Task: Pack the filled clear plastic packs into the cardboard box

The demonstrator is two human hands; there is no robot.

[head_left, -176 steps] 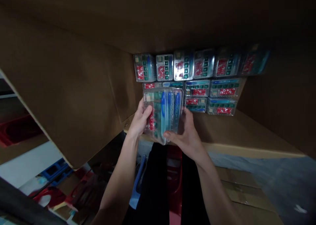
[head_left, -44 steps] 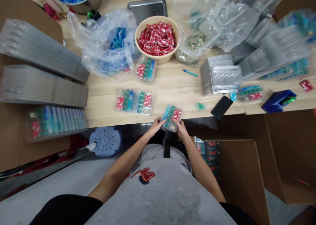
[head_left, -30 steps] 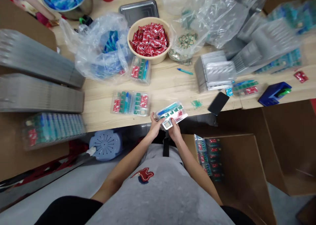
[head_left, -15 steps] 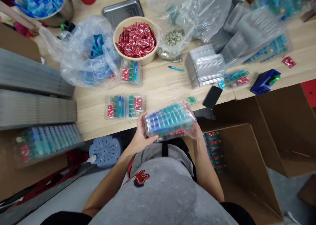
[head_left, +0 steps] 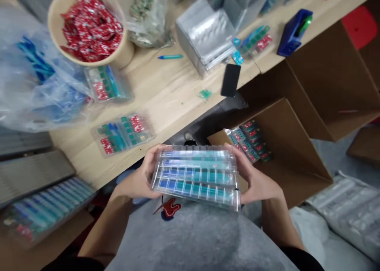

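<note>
Both hands hold a stack of clear plastic packs (head_left: 197, 176) with blue and teal contents, level in front of my chest. My left hand (head_left: 139, 178) grips the stack's left end, fingers wrapped round its edge. My right hand (head_left: 253, 178) clasps the right end the same way. Just beyond my right hand stands an open cardboard box (head_left: 285, 144) with several like packs (head_left: 247, 140) stacked against its far wall.
The wooden table (head_left: 166, 92) holds a bowl of red packets (head_left: 89, 27), a plastic bag of blue pieces (head_left: 35, 84), filled packs (head_left: 123, 132), a black phone (head_left: 230, 79), a stack of empty trays (head_left: 204, 35) and a blue box (head_left: 292, 31). Another cardboard box (head_left: 332, 81) stands at right.
The stack of packs has come off the table edge, closer to my chest and level. My view has swung right and down towards the open box.
</note>
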